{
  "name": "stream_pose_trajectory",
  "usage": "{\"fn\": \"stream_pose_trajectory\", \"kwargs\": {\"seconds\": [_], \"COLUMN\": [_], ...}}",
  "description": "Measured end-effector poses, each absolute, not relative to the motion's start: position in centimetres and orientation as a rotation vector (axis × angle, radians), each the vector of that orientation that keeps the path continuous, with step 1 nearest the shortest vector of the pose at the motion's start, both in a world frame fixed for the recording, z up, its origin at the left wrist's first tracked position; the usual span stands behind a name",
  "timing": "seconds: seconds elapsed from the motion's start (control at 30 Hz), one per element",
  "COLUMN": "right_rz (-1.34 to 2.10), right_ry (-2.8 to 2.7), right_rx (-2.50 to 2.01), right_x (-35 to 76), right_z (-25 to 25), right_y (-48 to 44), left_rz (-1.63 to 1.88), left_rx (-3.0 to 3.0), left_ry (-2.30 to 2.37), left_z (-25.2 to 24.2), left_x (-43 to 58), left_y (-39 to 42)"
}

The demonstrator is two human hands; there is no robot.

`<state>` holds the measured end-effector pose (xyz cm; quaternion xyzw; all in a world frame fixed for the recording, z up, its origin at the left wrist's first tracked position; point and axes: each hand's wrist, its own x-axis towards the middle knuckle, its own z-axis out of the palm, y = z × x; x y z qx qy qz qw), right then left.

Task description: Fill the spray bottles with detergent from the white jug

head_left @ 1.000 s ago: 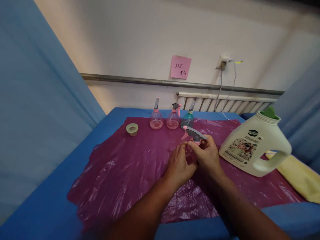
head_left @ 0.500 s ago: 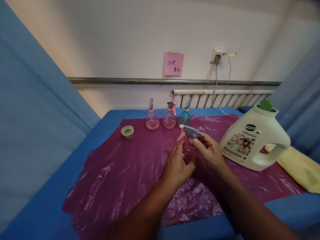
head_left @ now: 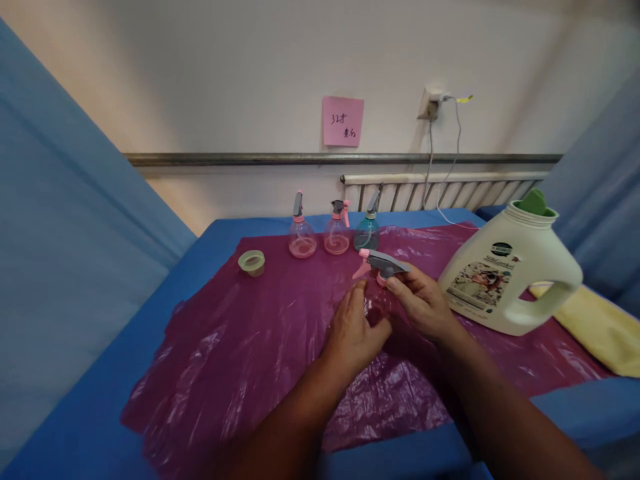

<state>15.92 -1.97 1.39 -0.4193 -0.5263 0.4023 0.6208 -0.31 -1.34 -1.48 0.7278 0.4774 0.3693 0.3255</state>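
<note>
My left hand (head_left: pixel 353 330) is curled around the clear body of a spray bottle (head_left: pixel 375 308) above the purple plastic sheet. My right hand (head_left: pixel 423 303) grips the pink collar beneath the bottle's grey and pink spray head (head_left: pixel 386 263), thumb in front. The pink trigger points left. Much of the bottle body is hidden by my fingers, and I cannot tell whether the head is fully seated on it.
Behind stand two spray bottles with pink liquid (head_left: pixel 303 247) (head_left: pixel 337 243) and a teal spray bottle (head_left: pixel 367 235). A small pale green tub (head_left: pixel 251 261) is at left. A large cream jug (head_left: pixel 500 270) and yellow cloth (head_left: pixel 600 327) lie right. Purple sheet (head_left: pixel 240 333) covers the blue bed.
My hands keep nearly the same hold on the spray bottle. The background has shifted slightly up and left in view; the spray head is almost unmoved.
</note>
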Motion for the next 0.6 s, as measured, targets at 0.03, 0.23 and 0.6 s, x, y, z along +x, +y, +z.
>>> {"fn": "stream_pose_trajectory", "kwargs": {"seconds": [0.03,0.23,0.6], "right_rz": [0.917,0.921,0.739], "right_ry": [-1.204,-1.251,-1.141], "right_rx": [-0.954,-0.963,-1.073], "right_x": [16.0,16.1,15.2], "right_z": [1.4,1.6,-0.5], "right_y": [-2.0,-1.9,-1.5], "left_rz": [0.958,0.983,1.049], "left_rx": [1.911,1.926,1.898], "left_ry": [1.26,1.245,1.182], "left_z": [-1.5,-2.0,-2.0], "left_x": [-0.3,-0.4,-0.4], "left_y": [-1.4,-1.3,-1.2]}}
